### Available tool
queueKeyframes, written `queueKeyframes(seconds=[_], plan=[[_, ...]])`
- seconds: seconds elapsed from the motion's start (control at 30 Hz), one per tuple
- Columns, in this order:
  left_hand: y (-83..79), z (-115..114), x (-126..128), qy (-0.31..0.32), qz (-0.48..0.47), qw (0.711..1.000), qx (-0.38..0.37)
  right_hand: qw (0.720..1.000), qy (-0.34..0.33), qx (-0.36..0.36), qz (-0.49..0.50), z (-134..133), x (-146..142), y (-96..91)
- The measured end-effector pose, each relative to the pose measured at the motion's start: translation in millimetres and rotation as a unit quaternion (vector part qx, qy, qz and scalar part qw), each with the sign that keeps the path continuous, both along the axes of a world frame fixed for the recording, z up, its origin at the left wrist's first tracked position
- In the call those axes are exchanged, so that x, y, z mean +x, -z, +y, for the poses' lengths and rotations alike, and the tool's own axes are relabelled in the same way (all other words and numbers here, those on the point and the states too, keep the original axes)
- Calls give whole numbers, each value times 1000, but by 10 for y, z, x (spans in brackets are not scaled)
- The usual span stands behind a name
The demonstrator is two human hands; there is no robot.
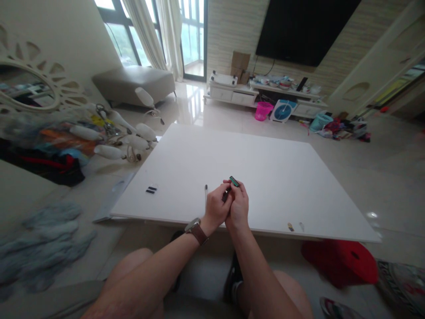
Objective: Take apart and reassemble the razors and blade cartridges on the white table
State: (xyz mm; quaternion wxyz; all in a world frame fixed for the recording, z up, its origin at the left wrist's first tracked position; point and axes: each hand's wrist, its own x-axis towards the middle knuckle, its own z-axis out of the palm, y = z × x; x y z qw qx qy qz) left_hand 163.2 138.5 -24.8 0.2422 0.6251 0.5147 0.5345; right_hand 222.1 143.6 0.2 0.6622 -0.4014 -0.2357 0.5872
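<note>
Gripping a small green piece point(234, 180) with my left hand point(215, 209) and right hand point(239, 206) over the worktop point(282, 177); I cannot tell what the pink basket point(262, 110) holds.

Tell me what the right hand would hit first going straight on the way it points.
Likely nothing near: the right hand, pinching a small green-ended piece, points away across the white board. The line looks free to its far edge.
</note>
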Motion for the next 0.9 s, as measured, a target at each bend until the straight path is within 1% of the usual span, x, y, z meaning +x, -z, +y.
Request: queueKeyframes(seconds=[0.17, 0.6, 0.9], plan=[[-17, 15, -8, -9, 7, 1000, -5, 1000, -4, 7, -1, -4, -11, -18], [8, -54, 22, -12, 8, 1000, -5, 1000, -6, 12, -8, -61, 22, 26], [2, -21, 20, -12, 6, 1000, -13, 1000, -1, 9, -17, -33, 12, 28]])
